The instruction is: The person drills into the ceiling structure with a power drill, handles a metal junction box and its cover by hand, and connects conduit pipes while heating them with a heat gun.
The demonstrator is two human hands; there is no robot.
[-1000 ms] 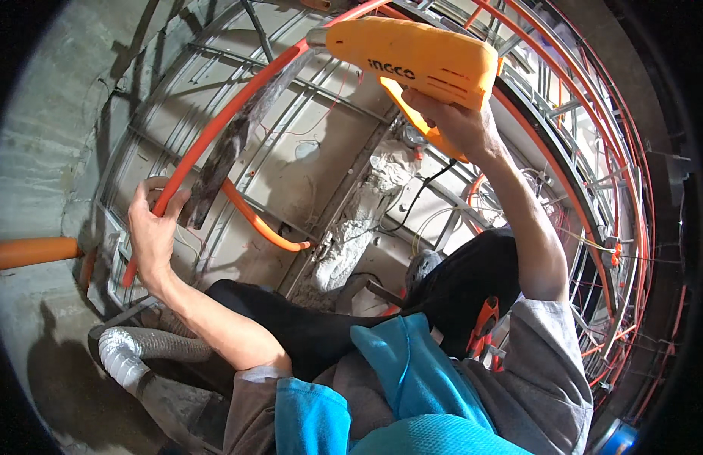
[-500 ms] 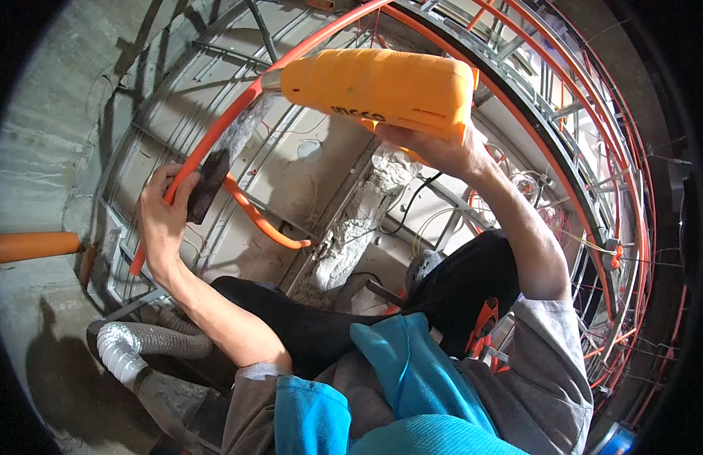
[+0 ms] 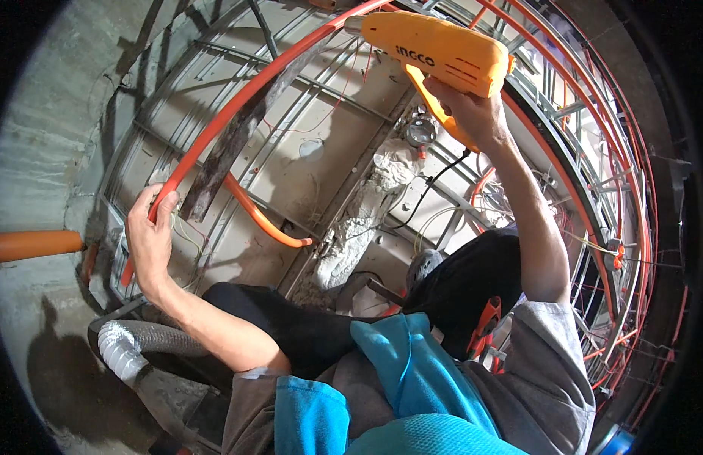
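Note:
My left hand point(image 3: 148, 241) is closed round an orange pipe point(image 3: 215, 133) near its lower free end, thumb and fingers on either side. The pipe curves up and to the right, past the top of the view. In my right hand point(image 3: 477, 114) is a yellow-orange heat gun point(image 3: 435, 51), gripped by its handle, with a black cord hanging from the handle's base. Its metal nozzle point(image 3: 353, 26) points left and lies close to the upper part of the pipe; I cannot tell whether they touch. Behind the pipe runs a dark, rough strip point(image 3: 232, 148).
A shorter orange pipe point(image 3: 257, 212) bends up from the metal-framed panels below. To the right, orange pipes and metal framing point(image 3: 579, 129) curve round. A silver flexible duct point(image 3: 122, 353) lies at the lower left, an orange pipe point(image 3: 33, 246) above it. Red-handled pliers point(image 3: 484, 326) are near my right side.
The heat gun has moved up and to the right along the pipe in my right hand. My left hand, still on the pipe, has shifted slightly left and down.

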